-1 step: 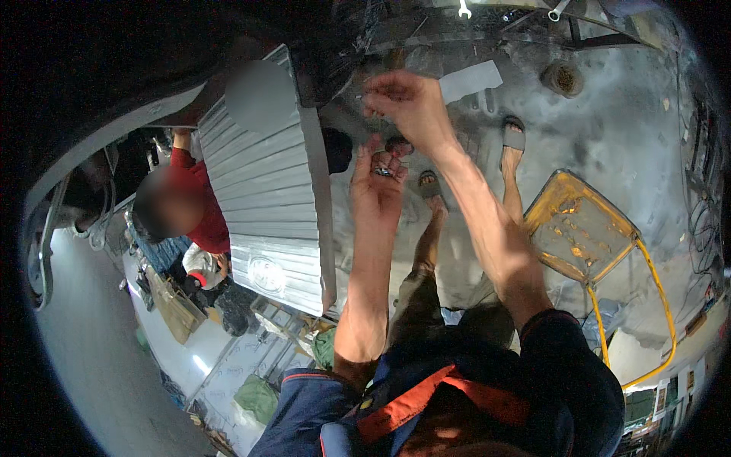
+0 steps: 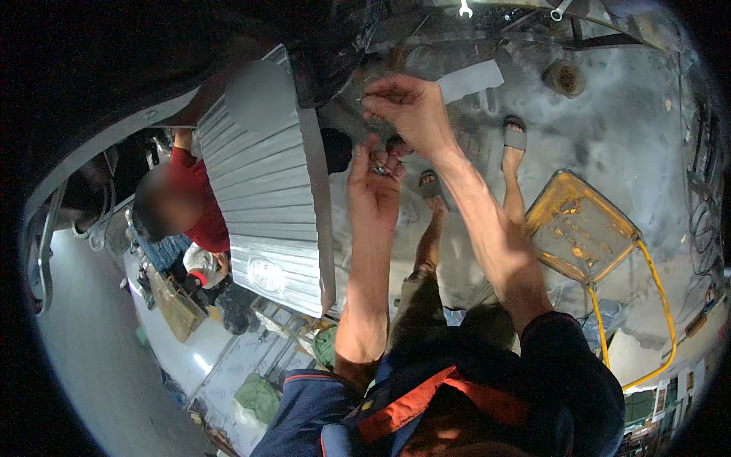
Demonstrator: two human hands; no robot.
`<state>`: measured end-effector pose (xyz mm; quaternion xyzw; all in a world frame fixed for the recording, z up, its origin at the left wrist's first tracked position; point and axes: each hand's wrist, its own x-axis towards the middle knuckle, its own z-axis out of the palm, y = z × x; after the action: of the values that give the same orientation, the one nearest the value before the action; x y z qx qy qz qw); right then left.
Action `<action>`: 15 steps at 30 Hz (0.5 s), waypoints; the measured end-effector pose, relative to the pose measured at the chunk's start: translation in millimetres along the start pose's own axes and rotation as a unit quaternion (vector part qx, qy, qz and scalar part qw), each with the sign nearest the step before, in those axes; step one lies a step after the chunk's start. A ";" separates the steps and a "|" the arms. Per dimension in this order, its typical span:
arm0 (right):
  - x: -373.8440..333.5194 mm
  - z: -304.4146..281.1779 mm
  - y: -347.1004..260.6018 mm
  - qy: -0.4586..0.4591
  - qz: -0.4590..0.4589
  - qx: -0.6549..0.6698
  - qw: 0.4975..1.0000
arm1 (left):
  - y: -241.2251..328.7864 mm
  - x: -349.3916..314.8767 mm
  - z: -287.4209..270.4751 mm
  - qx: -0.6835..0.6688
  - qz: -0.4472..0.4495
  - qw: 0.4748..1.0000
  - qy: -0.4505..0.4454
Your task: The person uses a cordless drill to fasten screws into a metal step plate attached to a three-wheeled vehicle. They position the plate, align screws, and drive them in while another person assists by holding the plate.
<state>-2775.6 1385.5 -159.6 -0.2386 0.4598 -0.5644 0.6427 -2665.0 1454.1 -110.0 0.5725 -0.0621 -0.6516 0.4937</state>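
Palm up, my left hand [image 2: 375, 190] has its fingers curled around several small shiny metal pieces [image 2: 381, 170], too small to name. Above and to the right of it, my right hand [image 2: 407, 107] is bent at the wrist, its thumb and fingers pinched together. Something thin and pale seems to stick out at the fingertips, but I cannot make out what it is. The two hands are apart. A dark round shape [image 2: 335, 150] lies just left of my left fingers.
A ribbed silver panel [image 2: 274, 190] stands left of my arms. Beyond it is a person in a red top [image 2: 207, 206]. On my right is a worn stool with a yellow frame [image 2: 582, 225]. A round container [image 2: 565, 78], a white strip [image 2: 472, 81] and wrenches [image 2: 558, 11] lie farther off.
My left hand has shifted very slightly left and away from me. My right hand stays nearly in place, still pinched.
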 end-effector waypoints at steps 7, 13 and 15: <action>24.4 10.3 17.8 0.030 -0.029 0.057 0.997 | 22.7 54.9 12.3 -0.067 0.048 0.995 -0.050; 36.6 9.8 26.2 -0.005 -0.060 0.113 0.992 | 33.9 79.8 18.8 -0.048 0.111 0.987 -0.106; 38.6 14.3 27.2 -0.044 -0.019 0.150 0.988 | 33.5 80.0 18.1 -0.040 0.119 0.991 -0.054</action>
<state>-2751.9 1352.7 -187.9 -0.1730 0.3371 -0.6281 0.6797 -2649.0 1371.2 -137.0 0.5047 -0.1310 -0.6201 0.5861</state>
